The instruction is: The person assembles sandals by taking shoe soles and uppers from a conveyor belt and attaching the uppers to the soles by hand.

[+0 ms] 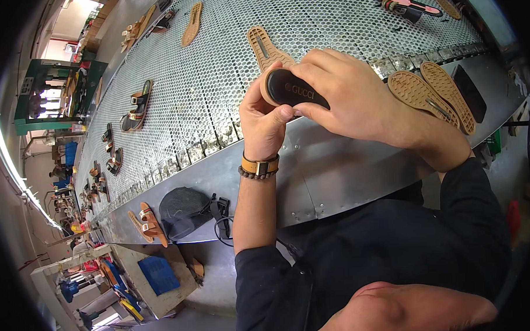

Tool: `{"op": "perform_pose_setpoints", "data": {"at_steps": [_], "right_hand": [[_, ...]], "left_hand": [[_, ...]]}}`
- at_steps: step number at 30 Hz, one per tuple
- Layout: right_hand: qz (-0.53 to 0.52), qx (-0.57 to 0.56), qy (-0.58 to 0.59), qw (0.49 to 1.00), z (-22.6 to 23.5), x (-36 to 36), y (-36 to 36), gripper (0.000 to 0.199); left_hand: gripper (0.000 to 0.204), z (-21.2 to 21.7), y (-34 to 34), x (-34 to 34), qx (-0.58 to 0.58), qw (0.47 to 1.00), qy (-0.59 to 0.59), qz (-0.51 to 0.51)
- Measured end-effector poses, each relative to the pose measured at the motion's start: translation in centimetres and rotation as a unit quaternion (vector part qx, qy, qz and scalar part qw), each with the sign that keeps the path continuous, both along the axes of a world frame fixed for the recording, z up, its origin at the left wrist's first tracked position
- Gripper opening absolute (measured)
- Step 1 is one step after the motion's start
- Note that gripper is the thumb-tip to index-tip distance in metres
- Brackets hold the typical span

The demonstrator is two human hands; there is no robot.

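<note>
Sandal in both hands here, held up just over the near edge of the perforated metal conveyor, black footbed facing us with a tan sole edge showing round the heel end. Our left hand is wrapped around the heel end from below, thumb pressed up against the side, and our right hand lies over the top with the fingers curled across the front part, so both hands are closed on it and touching each other. There's a tan watch strap with a beaded bracelet on the left wrist, and dark sleeves on both arms. Right behind the hands a loose tan sole lies tread-up on the belt, and off to the right two more tan soles sit side by side on the plain metal ledge, with a flat black piece just beside them. Further up the belt we can see a pink and black sandal, another tan sole, and strapped sandals strung out along the left. Down on the near ledge to the left, a dark cap sits next to a brown strapped sandal. Other workstations further down the line are too small to make out.
</note>
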State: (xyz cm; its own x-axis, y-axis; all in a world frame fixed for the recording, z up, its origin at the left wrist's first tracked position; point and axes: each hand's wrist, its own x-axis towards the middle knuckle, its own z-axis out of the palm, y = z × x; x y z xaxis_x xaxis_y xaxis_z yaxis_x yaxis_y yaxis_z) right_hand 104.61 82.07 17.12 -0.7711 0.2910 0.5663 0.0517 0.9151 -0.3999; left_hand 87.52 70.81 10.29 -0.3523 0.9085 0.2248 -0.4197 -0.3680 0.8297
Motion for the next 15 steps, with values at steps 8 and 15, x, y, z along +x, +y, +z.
{"op": "perform_pose_setpoints", "data": {"at_steps": [8, 15], "right_hand": [[-0.074, 0.035, 0.016, 0.997, -0.6, 0.4, -0.3, 0.040], [0.106, -0.393, -0.061, 0.911, -1.3, 0.4, 4.5, 0.032]], "left_hand": [[0.050, 0.8, 0.2, 2.2, -0.002, 0.991, 0.124, 0.041], [0.051, 1.6, 1.2, 3.0, -0.038, 0.988, 0.136, 0.055]]}}
